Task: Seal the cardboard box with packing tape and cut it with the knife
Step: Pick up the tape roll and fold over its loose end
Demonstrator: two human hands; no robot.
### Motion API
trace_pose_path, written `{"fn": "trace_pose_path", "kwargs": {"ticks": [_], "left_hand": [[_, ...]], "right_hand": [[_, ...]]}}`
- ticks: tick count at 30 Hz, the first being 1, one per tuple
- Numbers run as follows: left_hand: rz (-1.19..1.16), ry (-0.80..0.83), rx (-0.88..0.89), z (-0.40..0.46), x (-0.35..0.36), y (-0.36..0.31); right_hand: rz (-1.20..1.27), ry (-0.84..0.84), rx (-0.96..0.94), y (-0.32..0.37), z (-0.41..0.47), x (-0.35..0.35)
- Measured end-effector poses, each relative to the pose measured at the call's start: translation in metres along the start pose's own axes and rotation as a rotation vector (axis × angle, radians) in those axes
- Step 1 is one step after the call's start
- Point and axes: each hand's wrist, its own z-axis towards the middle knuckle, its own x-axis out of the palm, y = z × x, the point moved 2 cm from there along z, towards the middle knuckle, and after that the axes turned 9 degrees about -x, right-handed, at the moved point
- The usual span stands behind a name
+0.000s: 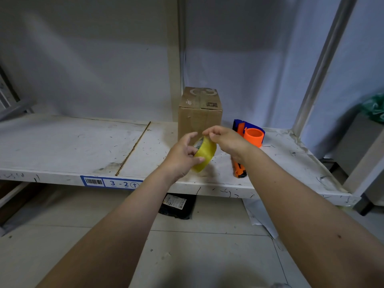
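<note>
A small brown cardboard box stands upright on the white shelf, its top flaps closed. In front of it my left hand grips a yellowish roll of packing tape by its side. My right hand pinches at the roll's upper rim with thumb and forefinger. An orange utility knife lies on the shelf under my right wrist, partly hidden by it. To the right of the box sits an orange and blue tape dispenser.
The shelf's front edge carries a blue label reading 3-2. A post rises behind the box, another at the right. A black parcel lies on the tiled floor under the shelf. A green bag shows at far right.
</note>
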Motion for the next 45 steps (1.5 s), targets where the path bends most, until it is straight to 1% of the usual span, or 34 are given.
{"fn": "trace_pose_path", "kwargs": {"ticks": [8, 16, 19, 22, 24, 27, 33, 38, 41, 44, 45], "left_hand": [[-0.004, 0.044, -0.01, -0.002, 0.004, 0.0], [-0.015, 0.038, -0.021, -0.007, 0.003, -0.008], [-0.004, 0.026, -0.039, -0.008, 0.002, -0.011], [-0.021, 0.005, -0.095, -0.007, 0.003, -0.015], [-0.073, -0.015, -0.144, -0.006, 0.001, -0.016], [-0.126, -0.028, -0.215, -0.004, 0.001, -0.016], [-0.142, -0.081, -0.291, 0.001, -0.001, -0.024], [-0.056, -0.153, -0.319, -0.003, -0.001, -0.03], [-0.035, -0.179, -0.279, -0.005, -0.002, -0.027], [0.012, -0.249, -0.091, -0.009, -0.006, -0.031], [-0.004, -0.249, -0.035, -0.011, -0.008, -0.033]], "right_hand": [[-0.016, -0.048, 0.006, -0.002, 0.0, -0.002], [-0.083, -0.05, 0.015, 0.003, -0.003, -0.001], [-0.153, -0.082, -0.04, 0.003, -0.003, 0.001], [-0.277, -0.168, -0.131, 0.005, -0.003, 0.003], [-0.356, -0.215, -0.174, 0.008, -0.005, 0.004], [-0.416, -0.24, -0.219, 0.014, -0.01, 0.003], [-0.542, -0.148, -0.346, 0.038, -0.019, 0.004], [-0.622, -0.083, -0.453, 0.05, -0.026, 0.007], [-0.63, -0.04, -0.465, 0.055, -0.026, 0.008], [-0.641, -0.004, -0.435, 0.06, -0.019, -0.002], [-0.643, 0.006, -0.434, 0.062, -0.018, -0.005]]}}
